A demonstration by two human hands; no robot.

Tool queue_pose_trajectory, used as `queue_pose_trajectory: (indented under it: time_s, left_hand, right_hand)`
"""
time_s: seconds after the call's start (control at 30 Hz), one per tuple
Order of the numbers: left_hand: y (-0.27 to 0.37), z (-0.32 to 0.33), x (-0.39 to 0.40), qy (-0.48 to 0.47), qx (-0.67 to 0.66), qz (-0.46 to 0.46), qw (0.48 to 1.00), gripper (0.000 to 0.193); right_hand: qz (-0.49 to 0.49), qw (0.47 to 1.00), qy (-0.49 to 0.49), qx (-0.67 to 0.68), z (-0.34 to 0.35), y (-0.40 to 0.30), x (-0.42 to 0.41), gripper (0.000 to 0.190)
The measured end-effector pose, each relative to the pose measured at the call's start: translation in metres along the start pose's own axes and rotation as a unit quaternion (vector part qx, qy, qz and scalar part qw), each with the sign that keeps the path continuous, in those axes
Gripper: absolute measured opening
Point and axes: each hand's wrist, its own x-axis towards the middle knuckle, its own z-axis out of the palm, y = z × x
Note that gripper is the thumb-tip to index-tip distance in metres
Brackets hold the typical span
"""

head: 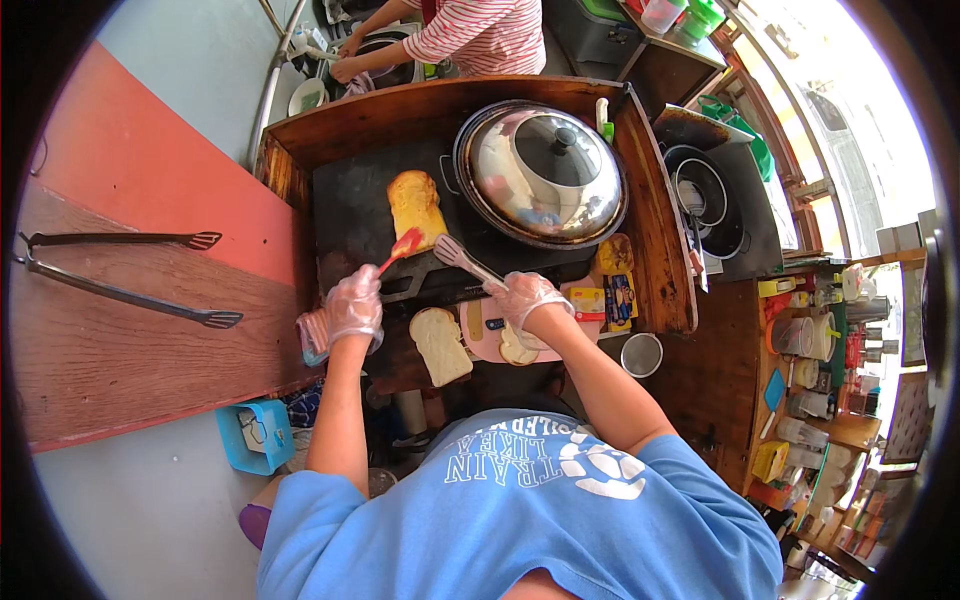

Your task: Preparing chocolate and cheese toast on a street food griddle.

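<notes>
My left hand (355, 304), in a clear plastic glove, grips a red-headed spatula (403, 247). Its head meets the near end of a browned yellow bread slice (417, 202) lying on the black griddle (345, 195). Also gloved, my right hand (531, 296) holds metal tongs (469, 261), their tips just right of that slice's near edge. Between my forearms a plain white bread slice (441, 345) rests at the counter's front. Another piece of bread (519, 349) lies on a pink board (480, 330), partly under my right wrist.
A domed-lid pan (544, 176) covers the griddle's right side, inside a wooden surround (660, 225). Yellow packets (604, 304) sit right of my hand. Larger tongs (135, 277) hang at left. Beyond the surround stands a person in a striped shirt (487, 37).
</notes>
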Motion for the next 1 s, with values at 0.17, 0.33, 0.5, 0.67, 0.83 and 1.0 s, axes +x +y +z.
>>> queue_pose_trajectory:
  time_s: [0.17,0.33,0.5,0.67,0.83,1.0]
  left_hand:
    - [0.004,0.014,0.003,0.084,-0.020,-0.147,0.985,0.010]
    - [0.048,0.032,-0.019,0.029,0.010,-0.062,0.998,0.009]
    - [0.046,0.047,-0.083,0.088,-0.272,-0.116,0.951,0.008]
    - [0.184,0.051,-0.108,-0.147,-0.349,-0.087,0.922,0.014]
    - [0.308,0.154,-0.042,-0.193,-0.198,0.028,0.961,0.015]
    - [0.408,0.215,0.039,-0.276,-0.017,-0.003,0.961,0.024]
  right_hand:
    - [-0.027,0.999,-0.026,0.007,0.001,-0.003,0.003,0.058]
    - [-0.047,0.997,-0.020,0.050,0.003,0.018,0.011,0.056]
    - [-0.079,0.995,-0.062,0.028,-0.032,0.067,-0.051,0.061]
    - [-0.121,0.986,-0.114,0.000,-0.061,0.198,-0.144,0.059]
    - [0.005,0.991,-0.130,0.023,-0.102,0.288,-0.233,0.061]
    - [0.155,0.979,-0.108,0.077,-0.095,0.362,-0.279,0.059]
